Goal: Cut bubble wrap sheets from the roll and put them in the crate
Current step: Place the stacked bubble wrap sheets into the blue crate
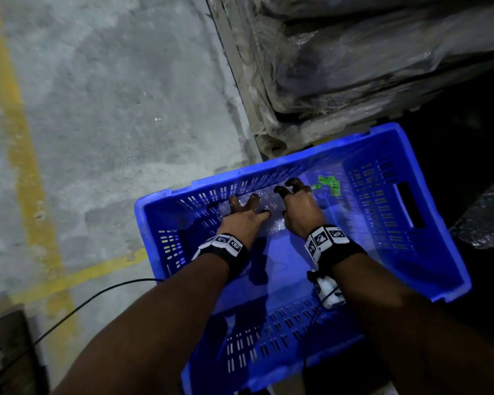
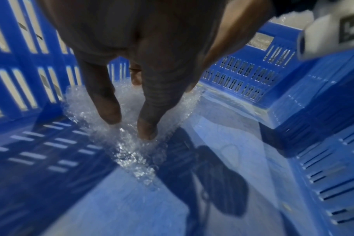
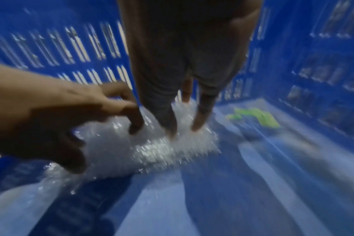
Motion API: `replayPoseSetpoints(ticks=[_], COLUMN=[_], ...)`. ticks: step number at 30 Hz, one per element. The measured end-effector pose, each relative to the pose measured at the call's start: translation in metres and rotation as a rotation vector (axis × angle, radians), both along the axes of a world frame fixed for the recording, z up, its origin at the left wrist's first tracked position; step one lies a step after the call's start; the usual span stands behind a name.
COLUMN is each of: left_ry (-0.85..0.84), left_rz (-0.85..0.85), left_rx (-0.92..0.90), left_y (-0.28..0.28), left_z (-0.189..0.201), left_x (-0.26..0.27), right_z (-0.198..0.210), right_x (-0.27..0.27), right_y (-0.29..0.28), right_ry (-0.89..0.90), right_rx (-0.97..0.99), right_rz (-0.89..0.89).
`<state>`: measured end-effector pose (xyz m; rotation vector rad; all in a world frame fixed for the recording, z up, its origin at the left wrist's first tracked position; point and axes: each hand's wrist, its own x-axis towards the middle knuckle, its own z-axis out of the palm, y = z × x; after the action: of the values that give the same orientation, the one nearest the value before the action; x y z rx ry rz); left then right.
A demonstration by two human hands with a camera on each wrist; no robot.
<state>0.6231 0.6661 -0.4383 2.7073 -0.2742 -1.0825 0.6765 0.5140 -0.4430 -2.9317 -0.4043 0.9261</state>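
Observation:
The blue slotted crate stands on the floor, and both of my hands are down inside it. A clear bubble wrap sheet lies bunched on the crate floor by the far wall. My left hand spreads its fingers and presses their tips onto the sheet. Just to its right, my right hand presses its fingertips onto the same sheet. The left hand shows beside it with its fingers arched. Neither hand pinches the wrap. No cutter shows.
A green scrap lies on the crate floor to the right of my hands. A plastic-wrapped stack rises behind the crate. Crinkled plastic sits at the right edge. Yellow lines and a black cable cross the concrete floor on the left.

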Motion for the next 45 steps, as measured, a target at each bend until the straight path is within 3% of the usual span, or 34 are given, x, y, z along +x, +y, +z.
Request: replayPoseSetpoints(ticks=[7,11,17,22,28,37,45], left_ry=[-0.078,-0.129,-0.152,-0.159,-0.225,-0.286,-0.456], left_rz=[-0.047,-0.067,-0.039,-0.076,-0.042,-0.014,-0.111], left_rx=[0.039,0.054,0.022,0.087,0.066,0.028,0.01], left_y=[-0.005,-0.005,-0.009,-0.012,-0.015,-0.016,-0.027], left_z=[-0.003,-0.014,0.003,0.018,0.061,0.124,0.207], left_x=[-0.01,-0.011,-0.016,-0.028,-0.032,-0.044,-0.087], right_z=[0.011,0.009,0.032,0.057,0.107,0.217,0.287], right_x=[-0.013,-0.017,0.001,0.005,0.004,-0.016,-0.101], right_y=[0.008,0.011,0.005,-0.009,-0.028,-0.054,-0.09], right_ry=[-0.097,-0.093,0.025,-0.032,-0.065,-0.134,-0.132], right_rx=[-0.141,-0.124,-0.083,0.014,0.13,0.224,0.223], right_rz=[0.041,0.014,0.04,-0.077,-0.144,-0.105,-0.054])
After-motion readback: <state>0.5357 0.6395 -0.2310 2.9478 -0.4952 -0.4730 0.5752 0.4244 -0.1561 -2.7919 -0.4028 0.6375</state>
